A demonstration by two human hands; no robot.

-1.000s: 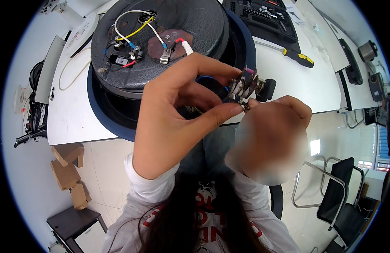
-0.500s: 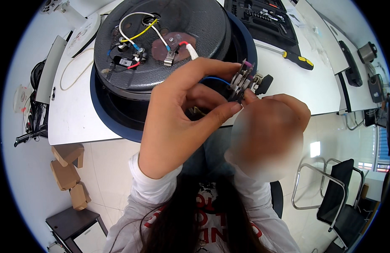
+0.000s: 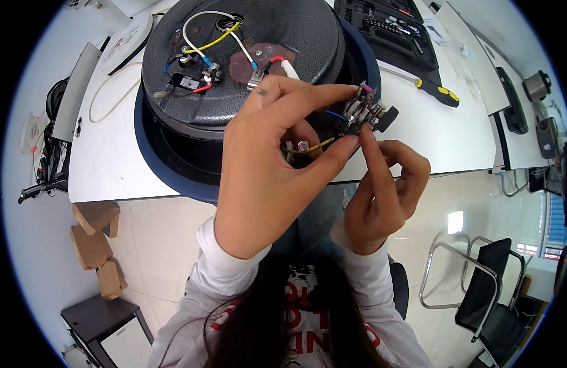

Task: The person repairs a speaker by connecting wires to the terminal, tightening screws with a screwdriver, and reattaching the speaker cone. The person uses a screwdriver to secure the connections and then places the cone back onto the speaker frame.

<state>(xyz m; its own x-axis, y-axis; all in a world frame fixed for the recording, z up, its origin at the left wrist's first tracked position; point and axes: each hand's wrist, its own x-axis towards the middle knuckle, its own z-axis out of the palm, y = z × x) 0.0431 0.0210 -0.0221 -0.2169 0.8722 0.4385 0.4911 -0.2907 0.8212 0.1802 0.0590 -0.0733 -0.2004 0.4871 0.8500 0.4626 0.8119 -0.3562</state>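
Note:
My left hand point(image 3: 259, 165) pinches a small metal electrical switch assembly point(image 3: 361, 111) between the thumb below and fingers above. This part has stacked metal plates, a black tab and a pinkish piece; blue and yellow wires run near it. My right hand point(image 3: 381, 199) has a fingertip against its underside, the other fingers curled. Behind my left hand lies an upturned dark metal cooker body point(image 3: 296, 37), with white, yellow and red wires on screwed terminals point(image 3: 211, 72). It rests over a round dark blue outer shell point(image 3: 173, 178).
On the white table point(image 3: 105, 165), a screwdriver point(image 3: 437, 92) with a black and yellow handle lies at right, beside an open black tool case point(image 3: 394, 30). A white cable point(image 3: 108, 107) curves at left. Cardboard boxes point(image 3: 93, 245) and a black chair point(image 3: 486, 288) stand on the floor.
The right hand has shifted down and its index finger now points up to the switch assembly. The yellow wire and a screw terminal show between the left hand's fingers. The view has shifted slightly.

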